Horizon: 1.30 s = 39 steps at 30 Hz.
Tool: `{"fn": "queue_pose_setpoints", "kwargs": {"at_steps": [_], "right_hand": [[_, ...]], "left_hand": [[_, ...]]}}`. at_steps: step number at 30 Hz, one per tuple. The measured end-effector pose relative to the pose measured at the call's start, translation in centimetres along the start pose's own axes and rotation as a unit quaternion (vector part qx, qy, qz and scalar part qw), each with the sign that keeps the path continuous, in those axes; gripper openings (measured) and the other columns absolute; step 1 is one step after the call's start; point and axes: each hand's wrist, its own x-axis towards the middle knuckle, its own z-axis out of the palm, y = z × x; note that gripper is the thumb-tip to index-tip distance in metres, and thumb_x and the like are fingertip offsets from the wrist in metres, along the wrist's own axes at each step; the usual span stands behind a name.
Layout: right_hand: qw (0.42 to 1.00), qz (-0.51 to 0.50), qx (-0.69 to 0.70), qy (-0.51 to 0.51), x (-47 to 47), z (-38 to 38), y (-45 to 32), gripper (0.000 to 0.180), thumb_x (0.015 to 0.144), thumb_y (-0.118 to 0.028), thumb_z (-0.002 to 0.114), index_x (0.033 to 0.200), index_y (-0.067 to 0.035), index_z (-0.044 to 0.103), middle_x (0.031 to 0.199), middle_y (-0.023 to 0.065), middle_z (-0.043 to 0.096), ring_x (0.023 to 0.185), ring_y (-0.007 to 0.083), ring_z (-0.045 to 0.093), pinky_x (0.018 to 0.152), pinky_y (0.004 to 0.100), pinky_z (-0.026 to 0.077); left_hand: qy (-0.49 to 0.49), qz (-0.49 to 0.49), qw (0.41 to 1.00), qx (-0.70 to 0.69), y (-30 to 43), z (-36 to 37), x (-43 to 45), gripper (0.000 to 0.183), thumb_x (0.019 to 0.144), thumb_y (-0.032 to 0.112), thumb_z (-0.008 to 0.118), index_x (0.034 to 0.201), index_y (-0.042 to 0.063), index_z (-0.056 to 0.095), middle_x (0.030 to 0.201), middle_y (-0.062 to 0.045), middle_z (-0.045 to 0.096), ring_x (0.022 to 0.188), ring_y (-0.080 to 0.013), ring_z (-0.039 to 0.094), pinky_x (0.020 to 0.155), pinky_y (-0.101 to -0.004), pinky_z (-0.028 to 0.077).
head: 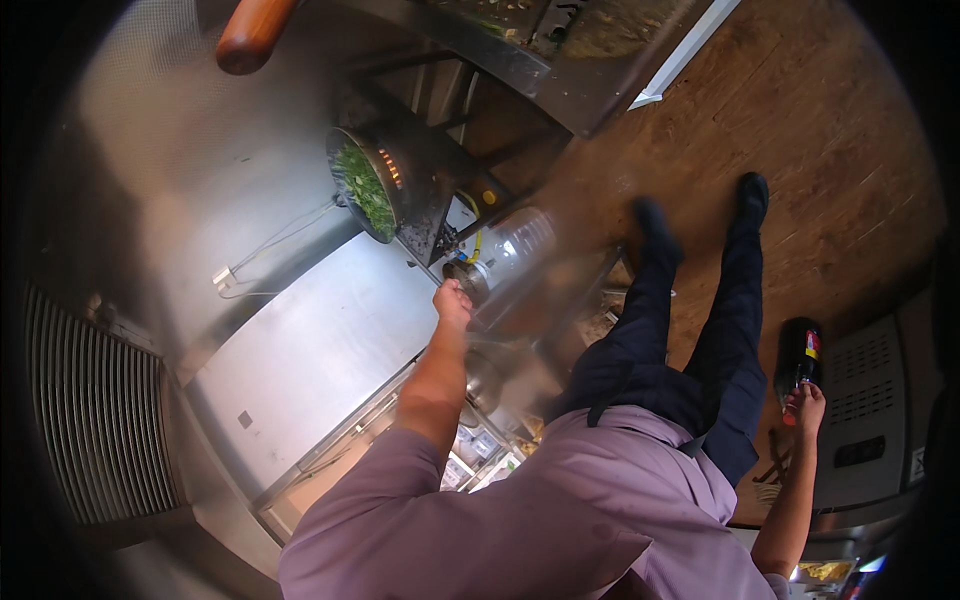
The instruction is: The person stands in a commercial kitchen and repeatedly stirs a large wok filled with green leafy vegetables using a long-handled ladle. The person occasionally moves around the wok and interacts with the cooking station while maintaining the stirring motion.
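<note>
My right hand (pixel 806 405) grips a large dark plastic bottle (pixel 799 349) near its red-capped neck, low at my right side. My left hand (pixel 453 301) reaches out with curled fingers beside a round metal vessel (pixel 466 276); whether it holds anything is unclear. Beyond that hand, a wok (pixel 339 142) holds chopped leafy greens (pixel 365 187). Orange flames (pixel 391 169) show beside the wok, at the burner stand. A rounded wooden handle (pixel 255 37) juts in at the top edge; the rest of it is out of view.
A pale metal worktop (pixel 322 345) lies left of my left arm. A gas cylinder (pixel 517 240) with a yellow hose (pixel 478 236) stands near the burner. A cable runs to a white plug (pixel 223 279). A grey perforated cabinet (pixel 862 405) is at right, above brown flooring (pixel 817 150).
</note>
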Motion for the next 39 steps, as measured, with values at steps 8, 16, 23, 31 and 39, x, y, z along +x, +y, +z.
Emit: {"fn": "queue_pose_setpoints", "kwargs": {"at_steps": [8,16,23,31,39], "right_hand": [[0.993,-0.070,-0.097,0.027,1.1,-1.3,-3.1,0.011,0.091,-0.014,0.053,0.096,-0.006,0.058,0.063,0.0001,0.052,0.045,0.0109,0.048,0.037,0.0255,0.038],[0.983,-0.143,-0.108,-0.032,-2.8,3.6,-11.3,0.016,0.085,-0.010,0.049,0.069,-0.013,0.050,0.051,-0.0022,0.041,0.039,0.0101,0.040,0.032,0.0273,0.034],[0.928,-0.277,-0.245,0.045,-9.1,8.4,-20.7,0.013,0.087,-0.009,0.054,0.075,-0.007,0.059,0.061,0.0028,0.053,0.057,0.0204,0.058,0.044,0.0346,0.045],[0.927,-0.285,-0.234,0.066,-12.0,9.6,-19.8,0.019,0.086,-0.027,0.044,0.080,-0.012,0.055,0.061,0.0048,0.051,0.055,0.0269,0.050,0.043,0.0433,0.035],[0.879,-0.255,-0.348,0.201,-22.6,16.6,-10.3,0.026,0.082,-0.023,0.061,0.066,-0.004,0.062,0.055,0.0097,0.061,0.045,0.0225,0.059,0.043,0.0354,0.047]], "left_hand": [[-0.028,0.031,0.999,-0.012,-0.9,0.9,0.5,0.019,0.076,0.011,0.055,0.064,0.015,0.041,0.048,0.002,0.032,0.035,-0.0123,0.029,0.034,-0.0284,0.025],[-0.014,0.101,0.995,-0.016,-1.5,-0.1,0.9,0.012,0.079,0.010,0.057,0.075,0.009,0.046,0.052,-0.001,0.040,0.035,-0.0140,0.035,0.033,-0.0289,0.030],[-0.106,0.108,0.988,-0.035,-2.7,-1.5,2.3,0.019,0.079,0.016,0.063,0.092,0.006,0.054,0.073,-0.004,0.055,0.056,-0.0156,0.053,0.039,-0.0292,0.043],[-0.320,-0.036,0.916,-0.239,-0.5,-0.1,-0.1,0.023,0.083,0.022,0.069,0.077,0.015,0.048,0.053,0.001,0.044,0.040,-0.0149,0.043,0.040,-0.0327,0.039],[-0.407,-0.076,0.884,-0.216,-0.4,-1.9,1.5,0.019,0.086,0.024,0.063,0.078,0.015,0.049,0.054,0.002,0.043,0.044,-0.0136,0.041,0.049,-0.0349,0.039]]}}
